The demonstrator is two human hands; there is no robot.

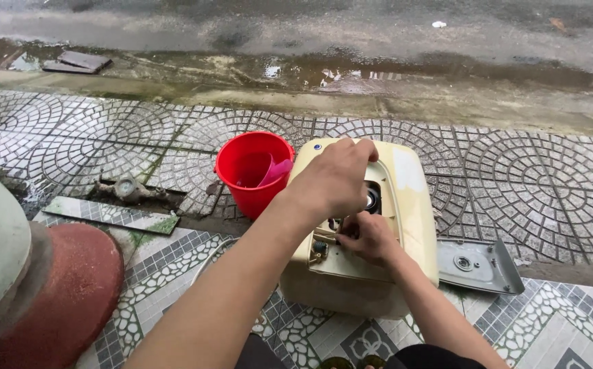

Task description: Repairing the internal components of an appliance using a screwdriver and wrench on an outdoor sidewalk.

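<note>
1. While lying on its back on the patterned tiled pavement (528, 171), showing an opened recess on its upper face: a cream water heater (405, 198), in the middle of the view, just right of a bucket.
2. Resting on the upper edge of that recess: the left hand (334, 179), fingers curled down loosely over the rim, covering part of the round dark opening (372, 199); gripping anything or merely pressing, cannot tell.
3. Reaching into the lower part of the recess: the right hand (371, 237), fingers bunched narrowly together around something small among the wires; what exactly, too hidden to tell.
4. Lying flat on the tiles just right of the heater: a grey cover plate (481, 265) with a round fitting near its middle.
5. Standing just left of the heater, near its top corner: a red bucket (252, 171), holding a pink scoop (274, 171) leaning against its inner wall.
6. Filling the lower left corner: a pale pillar on a rounded red base (64, 294).
7. Running across the far side, beyond the tiles: a wet road (310, 34) with puddles along the kerb.
</note>
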